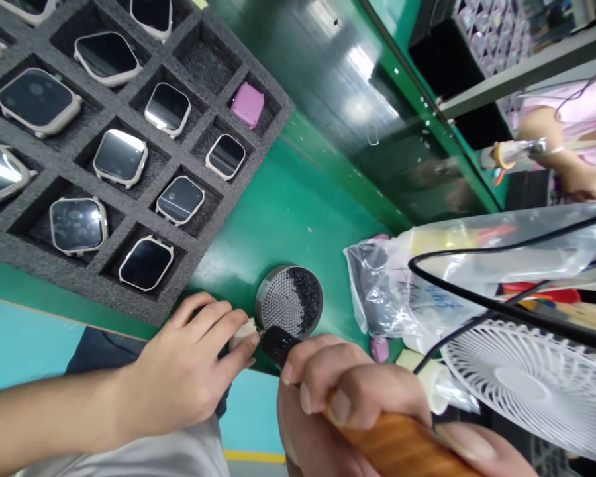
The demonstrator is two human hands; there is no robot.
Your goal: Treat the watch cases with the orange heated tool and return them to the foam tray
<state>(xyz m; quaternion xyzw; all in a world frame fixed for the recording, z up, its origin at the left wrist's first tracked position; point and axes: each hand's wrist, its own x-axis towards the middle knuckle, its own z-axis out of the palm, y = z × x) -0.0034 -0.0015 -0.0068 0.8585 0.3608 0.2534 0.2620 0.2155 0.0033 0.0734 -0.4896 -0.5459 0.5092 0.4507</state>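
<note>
"Where are we?"

"Our foam tray [94, 278] holds watches [120, 158] in every slot we can see, plus one pink case [247, 105]. Its far side runs out of view, so we can't count the rest."

"And our hands?"

"Our left hand [189, 361] pinches a pale piece [242, 334]. Our right hand [340, 391] clamps a wooden handle [402, 445], its black tip [279, 346] just beside that piece, so the hands are close together."

"Room?"

"Tight: a round bristle pad [289, 301] sits by the tip, with the tray's edge near our left hand. Green mat [298, 199] lies beyond, then a plastic bag [392, 285]."
</note>
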